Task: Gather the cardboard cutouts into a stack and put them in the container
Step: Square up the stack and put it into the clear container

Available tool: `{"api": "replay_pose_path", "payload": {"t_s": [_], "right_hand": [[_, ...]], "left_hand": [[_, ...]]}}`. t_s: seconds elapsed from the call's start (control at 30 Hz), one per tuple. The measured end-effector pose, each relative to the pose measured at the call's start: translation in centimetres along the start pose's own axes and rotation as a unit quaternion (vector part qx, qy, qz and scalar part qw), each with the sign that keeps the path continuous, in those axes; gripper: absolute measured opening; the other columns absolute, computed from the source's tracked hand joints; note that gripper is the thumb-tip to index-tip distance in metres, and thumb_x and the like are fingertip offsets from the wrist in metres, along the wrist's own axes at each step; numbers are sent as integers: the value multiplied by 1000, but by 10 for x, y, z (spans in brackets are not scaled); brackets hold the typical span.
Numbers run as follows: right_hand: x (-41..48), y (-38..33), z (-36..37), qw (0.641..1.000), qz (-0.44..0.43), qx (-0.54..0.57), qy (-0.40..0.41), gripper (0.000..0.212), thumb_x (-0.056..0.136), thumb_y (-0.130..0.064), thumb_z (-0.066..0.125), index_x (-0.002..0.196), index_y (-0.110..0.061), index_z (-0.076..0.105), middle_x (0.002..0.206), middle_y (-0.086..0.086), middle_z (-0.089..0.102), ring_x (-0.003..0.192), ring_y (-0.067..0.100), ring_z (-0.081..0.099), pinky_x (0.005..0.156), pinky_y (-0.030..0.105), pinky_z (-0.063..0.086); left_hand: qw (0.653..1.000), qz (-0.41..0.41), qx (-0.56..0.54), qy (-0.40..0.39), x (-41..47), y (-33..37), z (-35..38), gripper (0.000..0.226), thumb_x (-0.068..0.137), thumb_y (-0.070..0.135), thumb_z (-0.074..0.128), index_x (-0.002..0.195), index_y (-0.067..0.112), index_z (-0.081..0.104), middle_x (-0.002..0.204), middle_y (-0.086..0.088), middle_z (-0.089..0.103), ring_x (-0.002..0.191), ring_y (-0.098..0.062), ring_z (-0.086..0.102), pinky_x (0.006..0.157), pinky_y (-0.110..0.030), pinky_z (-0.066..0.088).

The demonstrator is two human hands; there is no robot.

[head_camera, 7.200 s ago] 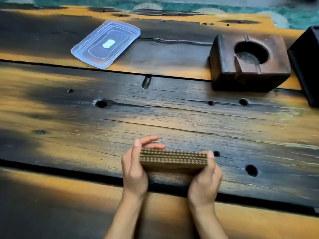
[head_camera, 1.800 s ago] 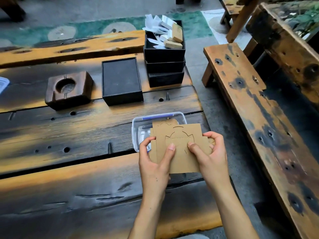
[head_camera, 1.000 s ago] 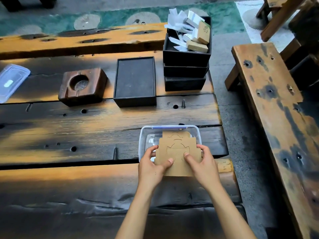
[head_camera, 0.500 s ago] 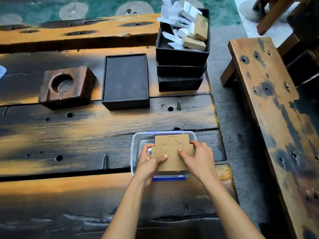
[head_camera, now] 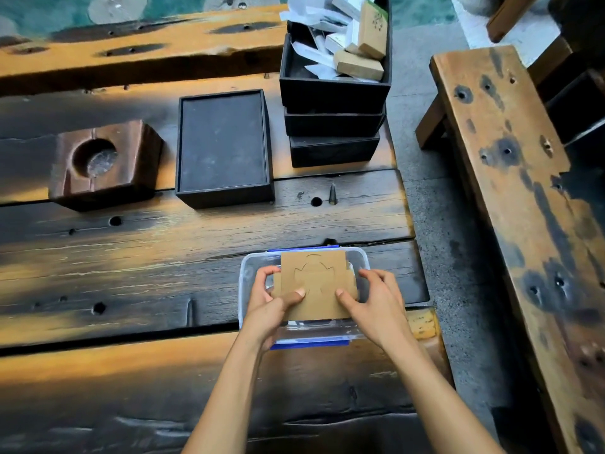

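Head view: the stack of cardboard cutouts (head_camera: 316,283) lies flat, face up, within the clear container (head_camera: 243,283) on the table (head_camera: 163,257). Its narrower end points away; the long axis is unclear. The left hand (head_camera: 265,308) and right hand (head_camera: 376,301) grip its sides, thumbs on top.

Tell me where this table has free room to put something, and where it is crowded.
Free: the planks left of the container, in front of the wooden block and flat black box; the near plank left of the left hand. Crowded: the far right corner with the stacked black boxes, and the container, where it and the right hand hold the cardboard stack.
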State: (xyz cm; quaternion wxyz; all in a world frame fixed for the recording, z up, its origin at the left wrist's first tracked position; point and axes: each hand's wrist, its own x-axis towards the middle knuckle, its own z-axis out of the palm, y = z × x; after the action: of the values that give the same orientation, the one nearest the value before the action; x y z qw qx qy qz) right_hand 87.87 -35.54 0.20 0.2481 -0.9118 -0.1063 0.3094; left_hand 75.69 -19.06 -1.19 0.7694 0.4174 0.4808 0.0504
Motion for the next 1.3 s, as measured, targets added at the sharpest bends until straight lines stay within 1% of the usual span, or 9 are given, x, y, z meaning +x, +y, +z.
{"api": "replay_pose_path", "payload": {"t_s": [0.13,0.3,0.43,0.53,0.6,0.73,0.83,0.97,1.3], "right_hand": [[1,2,-2,1000,-4,4,-2,69,91,-53,69,147,-16,53,144,2,45,137,22,45,116,39,37],[2,4,-3,1000,-9,-2,-11,62,93,-46,69,145,-16,55,144,1,46,136,21,45,115,37,35],[1,4,-4,1000,-14,3,-6,59,91,-42,71,142,-15,58,141,0,49,134,20,48,112,33,35],[1,4,-4,1000,-21,7,6,57,91,-39,73,140,-15,58,138,0,53,131,19,50,110,30,35],[1,3,-4,1000,-24,9,12,57,90,-37,74,140,-16,58,138,-1,54,131,19,51,109,29,36],[0,4,-4,999,-33,1,2,60,85,-31,79,139,-21,56,137,-2,51,130,19,49,111,33,39],[-1,8,-2,998,-58,-34,-11,58,81,-26,82,135,-24,59,138,-1,46,133,20,46,114,32,37],[2,13,-1,989,-88,-110,-39,66,81,-26,83,141,-21,56,153,6,30,140,26,39,116,33,34],[10,12,1,951,-159,-260,-59,71,80,-35,86,138,-10,52,157,19,19,138,35,32,110,43,45]], "left_hand": [[1000,-18,-9,18,-4,-8,-9,51,88,-16,73,115,22,52,103,-18,82,79,-21,80,62,-30,63],[999,-27,-4,21,1,-18,5,51,89,-15,73,117,22,50,92,-9,84,75,-19,80,59,-28,62],[999,-13,17,50,13,-26,24,52,89,-15,73,118,19,49,107,-20,78,77,-19,80,61,-31,63],[993,9,84,84,18,-34,34,50,88,-7,77,113,26,49,103,-20,76,86,-28,75,77,-46,66],[984,33,138,106,19,-38,37,48,88,3,80,111,33,49,99,-8,71,89,-28,70,81,-44,63],[934,50,310,169,21,-43,39,50,85,20,81,122,29,49,124,-2,40,117,-25,45,106,-44,43],[911,41,368,180,21,-36,44,62,86,22,80,139,23,49,141,-8,38,137,-31,32,114,-45,30],[901,38,389,190,21,-32,43,93,87,21,82,162,12,27,152,-17,46,144,-39,39,119,-49,33],[914,47,368,163,19,-37,40,76,89,27,81,153,22,40,140,-12,65,128,-34,61,102,-38,49]]}}
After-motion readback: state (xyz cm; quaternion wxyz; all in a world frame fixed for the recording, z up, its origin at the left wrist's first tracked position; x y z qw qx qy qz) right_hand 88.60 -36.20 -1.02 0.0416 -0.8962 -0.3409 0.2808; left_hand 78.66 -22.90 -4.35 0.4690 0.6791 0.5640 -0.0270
